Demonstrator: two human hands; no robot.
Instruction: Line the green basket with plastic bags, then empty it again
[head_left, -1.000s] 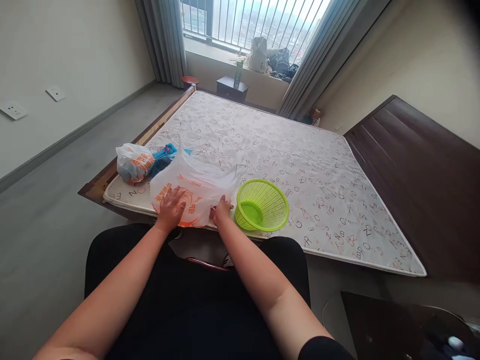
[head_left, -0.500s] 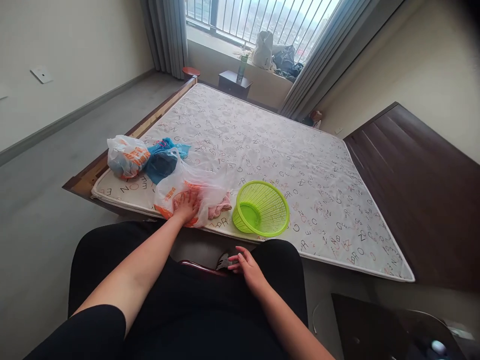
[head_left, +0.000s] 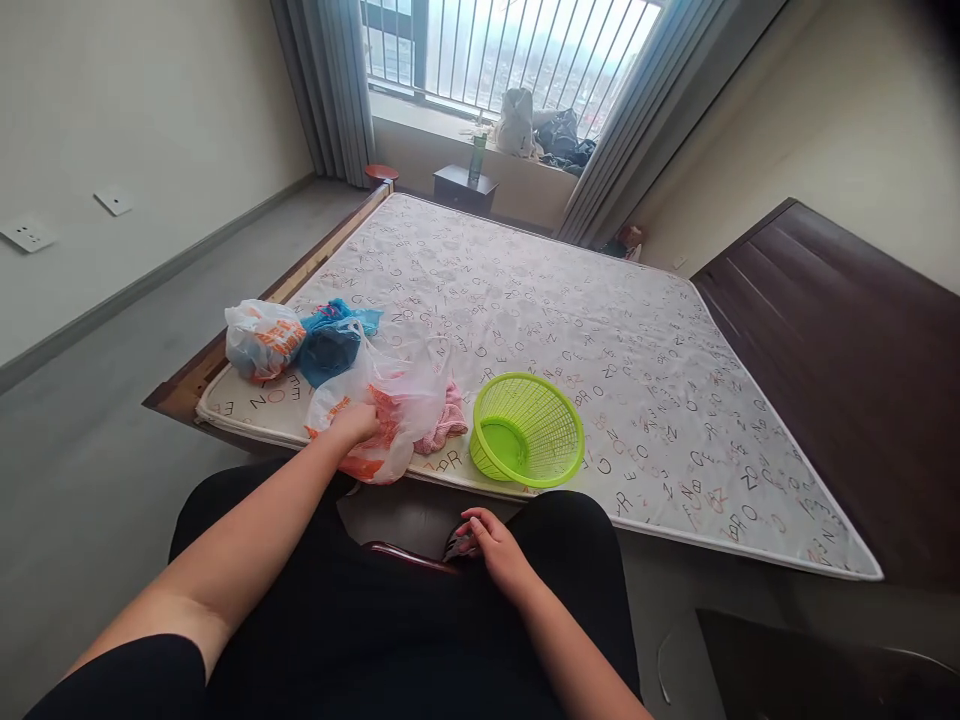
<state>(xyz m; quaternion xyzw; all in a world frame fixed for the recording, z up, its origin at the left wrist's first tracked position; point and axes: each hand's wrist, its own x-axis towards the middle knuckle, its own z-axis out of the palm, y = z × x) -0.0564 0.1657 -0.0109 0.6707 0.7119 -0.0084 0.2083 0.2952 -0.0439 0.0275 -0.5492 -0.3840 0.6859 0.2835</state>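
Three plastic bags (head_left: 262, 345) (head_left: 330, 352) (head_left: 411, 415) on one mattress (head_left: 525, 290), one green basket (head_left: 553, 430), two curtains (head_left: 330, 90) (head_left: 660, 110)

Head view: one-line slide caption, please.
Left hand at a white plastic bag, pink cloth showing between it and green basket; right hand loosely open.

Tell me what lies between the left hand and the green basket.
The head view shows part of the white bag, then the pink cloth, between the left hand and the green basket.

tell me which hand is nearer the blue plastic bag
Left. The left hand is just this side of the blue plastic bag, at a white plastic bag; the right hand is farther back, near the right knee.
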